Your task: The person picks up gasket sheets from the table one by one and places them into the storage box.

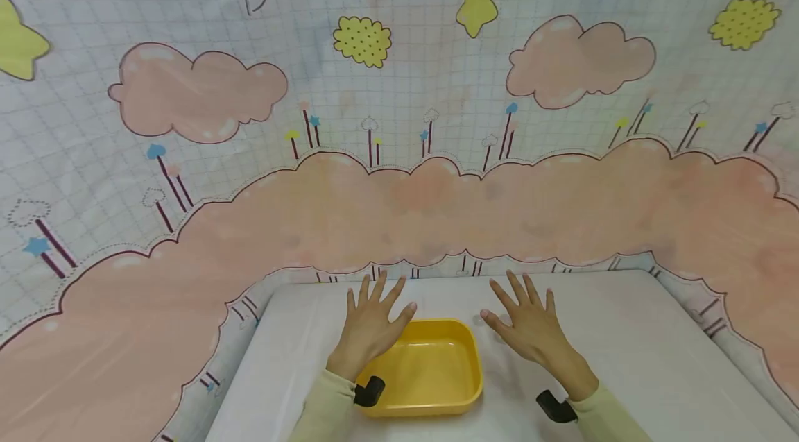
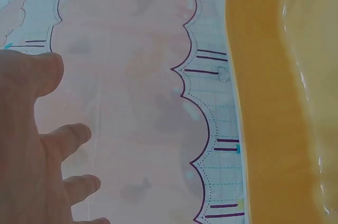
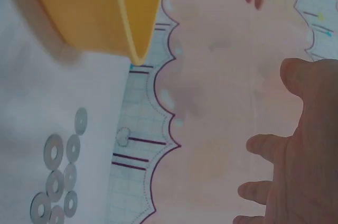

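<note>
Left hand point(image 1: 370, 331), right hand point(image 1: 532, 332) hovering near yellow tray point(image 1: 433, 372), fingers point(image 2: 71, 140) spread, gripping nothing; washers point(image 3: 47, 152) lying beside it, apparently awaiting handling.

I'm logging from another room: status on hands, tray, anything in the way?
Left hand, right hand: both open, holding nothing. Yellow tray upright on table, partly hidden behind left hand in head view. Metal washers lying near tray.

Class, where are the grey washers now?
In the right wrist view, the grey washers lie at lower left on the white tabletop, below the yellow tray in the picture.
</note>
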Available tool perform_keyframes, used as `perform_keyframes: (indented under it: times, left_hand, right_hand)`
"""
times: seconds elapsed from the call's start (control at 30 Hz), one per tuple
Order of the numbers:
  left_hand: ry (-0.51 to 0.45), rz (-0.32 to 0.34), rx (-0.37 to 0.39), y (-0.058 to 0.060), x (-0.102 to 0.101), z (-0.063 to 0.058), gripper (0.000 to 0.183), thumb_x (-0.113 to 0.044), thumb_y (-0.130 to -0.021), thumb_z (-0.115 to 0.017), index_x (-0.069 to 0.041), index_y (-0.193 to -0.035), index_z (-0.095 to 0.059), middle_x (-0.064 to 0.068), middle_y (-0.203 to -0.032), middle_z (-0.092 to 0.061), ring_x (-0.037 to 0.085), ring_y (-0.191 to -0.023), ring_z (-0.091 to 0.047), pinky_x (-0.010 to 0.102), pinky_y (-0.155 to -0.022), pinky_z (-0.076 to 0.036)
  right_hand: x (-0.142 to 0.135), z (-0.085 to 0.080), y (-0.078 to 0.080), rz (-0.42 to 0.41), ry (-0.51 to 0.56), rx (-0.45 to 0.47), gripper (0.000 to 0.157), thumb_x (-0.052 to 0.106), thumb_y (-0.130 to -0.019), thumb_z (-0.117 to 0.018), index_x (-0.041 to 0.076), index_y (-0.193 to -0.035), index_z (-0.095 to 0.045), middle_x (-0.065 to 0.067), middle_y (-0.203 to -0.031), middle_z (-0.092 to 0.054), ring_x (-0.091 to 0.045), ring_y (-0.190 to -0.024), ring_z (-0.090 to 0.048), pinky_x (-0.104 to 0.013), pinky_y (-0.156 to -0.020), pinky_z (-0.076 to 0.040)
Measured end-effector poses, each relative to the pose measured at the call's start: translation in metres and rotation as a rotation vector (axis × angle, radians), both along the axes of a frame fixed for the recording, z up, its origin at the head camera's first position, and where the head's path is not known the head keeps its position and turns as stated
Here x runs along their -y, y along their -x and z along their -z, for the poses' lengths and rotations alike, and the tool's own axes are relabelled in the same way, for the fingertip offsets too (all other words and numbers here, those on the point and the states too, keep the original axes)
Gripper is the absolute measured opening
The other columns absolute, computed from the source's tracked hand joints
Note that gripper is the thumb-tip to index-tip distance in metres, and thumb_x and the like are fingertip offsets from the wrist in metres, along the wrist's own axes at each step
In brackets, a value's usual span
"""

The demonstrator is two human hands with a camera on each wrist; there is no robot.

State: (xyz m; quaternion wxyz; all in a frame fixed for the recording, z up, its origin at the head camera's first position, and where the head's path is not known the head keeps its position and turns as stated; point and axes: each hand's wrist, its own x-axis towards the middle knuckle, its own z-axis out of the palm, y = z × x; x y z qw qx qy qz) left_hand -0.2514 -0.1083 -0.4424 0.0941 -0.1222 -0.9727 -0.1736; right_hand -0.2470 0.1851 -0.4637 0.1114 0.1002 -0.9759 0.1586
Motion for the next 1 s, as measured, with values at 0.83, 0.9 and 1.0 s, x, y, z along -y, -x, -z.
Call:
perform_keyframes:
  times: [0.83,0.9,1.0]
  left_hand:
    - [-0.154,-0.067,0.093,-0.017,0.046,0.034,0.063,-0.06,-0.09,-0.041,-0.032,-0.145,-0.03,0.009,-0.155,-0.02,0.043,-0.139,-0.024,0.07,-0.086,-0.04]
    - [-0.167,-0.072,0.111,-0.018,0.048,0.037,0.064,-0.061,-0.089,-0.04,-0.033,-0.146,-0.029,0.009,-0.155,-0.021,0.043,-0.137,-0.028,0.07,-0.085,-0.04]
    - [-0.196,-0.068,0.129,-0.02,0.054,0.041,0.063,-0.059,-0.089,-0.044,-0.033,-0.146,-0.03,0.011,-0.154,-0.024,0.046,-0.133,-0.034,0.069,-0.088,-0.04]
  right_hand:
    - [-0.041,0.025,-0.014,0.102,0.089,-0.002,0.067,0.056,-0.092,-0.04,0.017,-0.146,-0.031,-0.021,-0.152,-0.023,-0.048,-0.137,-0.018,-0.077,-0.099,-0.009]
    - [-0.044,0.027,-0.014,0.111,0.087,-0.001,0.067,0.055,-0.093,-0.04,0.016,-0.146,-0.03,-0.021,-0.151,-0.024,-0.048,-0.137,-0.019,-0.077,-0.099,-0.01]
    - [-0.049,0.03,-0.014,0.125,0.081,-0.001,0.066,0.053,-0.093,-0.04,0.015,-0.146,-0.03,-0.021,-0.15,-0.025,-0.047,-0.136,-0.021,-0.077,-0.099,-0.013]
